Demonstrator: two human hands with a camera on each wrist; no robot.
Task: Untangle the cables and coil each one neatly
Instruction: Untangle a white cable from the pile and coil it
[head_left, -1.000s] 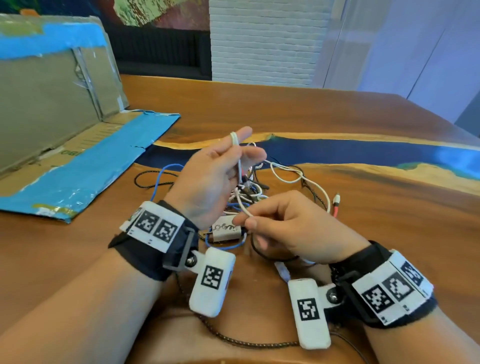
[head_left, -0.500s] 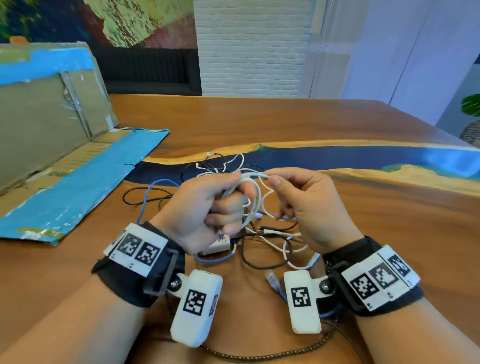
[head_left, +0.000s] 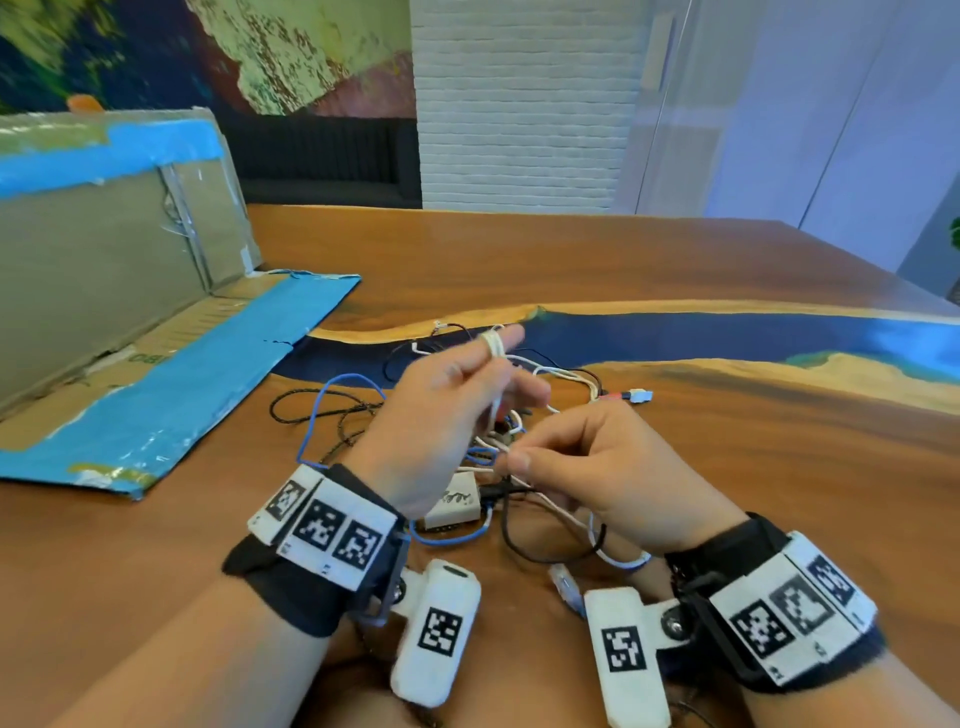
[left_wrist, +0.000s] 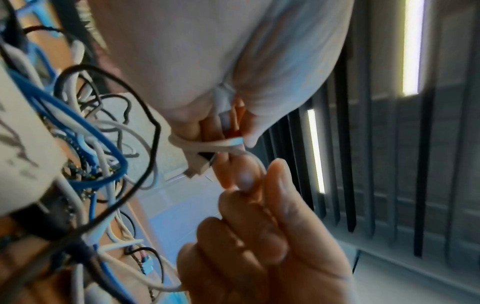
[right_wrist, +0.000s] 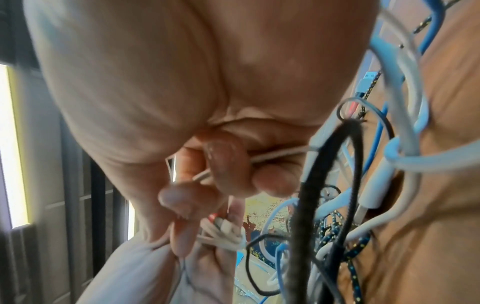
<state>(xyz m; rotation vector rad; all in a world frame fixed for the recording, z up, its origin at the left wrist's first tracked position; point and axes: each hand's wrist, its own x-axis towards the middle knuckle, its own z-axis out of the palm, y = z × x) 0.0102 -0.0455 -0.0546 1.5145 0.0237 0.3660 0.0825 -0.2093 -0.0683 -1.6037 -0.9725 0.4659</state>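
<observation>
Left hand (head_left: 447, 410), mid-frame, keeps a thin white cable (head_left: 497, 387) wound round its raised forefinger, while the right hand (head_left: 587, 462) pinches that cable lower down, above the cable tangle (head_left: 498, 499) on the wooden bench (head_left: 779, 467).

Two hands (head_left: 452, 415), one tangle of cables (head_left: 519, 467)

Both forearms are bare. Each wrist wears a black fabric wrist strap (head_left: 291, 587) topped by white plates printed with black square marker codes (head_left: 324, 530). A white rounded camera pod (head_left: 436, 631) bearing one such code is bolted on beneath each strap by a metal screw.
</observation>
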